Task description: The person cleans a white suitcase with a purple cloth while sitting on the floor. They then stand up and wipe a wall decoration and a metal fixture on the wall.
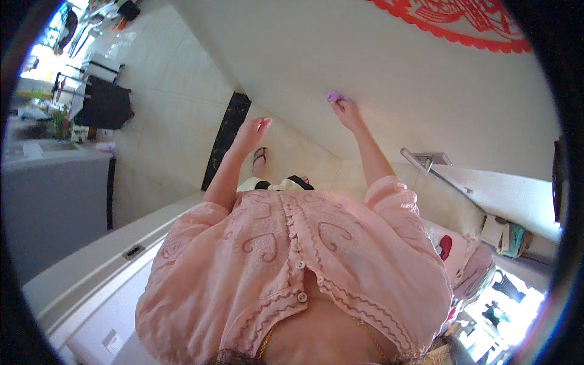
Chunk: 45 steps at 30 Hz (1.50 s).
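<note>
My right hand [348,113] is closed on a small crumpled purple cloth [334,96], which it holds against the white door [304,55]. That arm stretches forward, above and left of the metal door handle [426,160]. My left hand [252,135] hangs in the air in front of me, its fingers curled together with nothing visible in them. Below it, one sandalled foot [260,159] shows on the floor.
Red paper-cut decoration [462,21] is on the door's upper part. A dark threshold strip [226,137] crosses the tiled floor [164,115]. A white door frame [131,249] stands close at my left. Farther left are a grey cabinet [58,194] and a black bag [108,102].
</note>
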Each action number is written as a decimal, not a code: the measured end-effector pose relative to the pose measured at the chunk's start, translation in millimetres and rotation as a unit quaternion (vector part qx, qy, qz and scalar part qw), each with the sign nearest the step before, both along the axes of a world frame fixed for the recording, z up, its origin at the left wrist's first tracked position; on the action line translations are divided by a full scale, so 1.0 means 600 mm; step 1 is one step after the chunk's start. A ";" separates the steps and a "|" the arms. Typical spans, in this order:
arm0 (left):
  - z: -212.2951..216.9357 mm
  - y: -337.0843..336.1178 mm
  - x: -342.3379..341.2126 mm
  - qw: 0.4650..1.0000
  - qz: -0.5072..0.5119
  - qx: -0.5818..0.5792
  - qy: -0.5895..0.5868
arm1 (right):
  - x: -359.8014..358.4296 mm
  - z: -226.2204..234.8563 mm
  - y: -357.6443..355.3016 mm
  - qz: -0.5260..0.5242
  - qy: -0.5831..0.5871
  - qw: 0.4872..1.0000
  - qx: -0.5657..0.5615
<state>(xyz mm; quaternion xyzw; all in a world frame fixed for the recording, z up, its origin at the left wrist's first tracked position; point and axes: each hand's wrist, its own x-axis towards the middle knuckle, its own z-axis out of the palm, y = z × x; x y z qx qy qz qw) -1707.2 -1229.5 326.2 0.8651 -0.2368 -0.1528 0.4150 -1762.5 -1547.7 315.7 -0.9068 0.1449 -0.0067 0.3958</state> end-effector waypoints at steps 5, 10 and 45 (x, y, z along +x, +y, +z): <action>0.003 -0.026 -0.020 0.998 -0.044 0.045 0.031 | 0.059 0.031 -0.007 0.055 -0.062 0.996 -0.045; -0.015 -0.125 0.005 0.983 -0.077 -0.004 -0.169 | 0.117 0.258 0.077 0.082 -0.213 0.973 0.018; 0.019 -0.047 0.068 0.989 -0.128 -0.045 -0.063 | 0.084 -0.032 -0.011 0.160 0.153 0.966 -0.136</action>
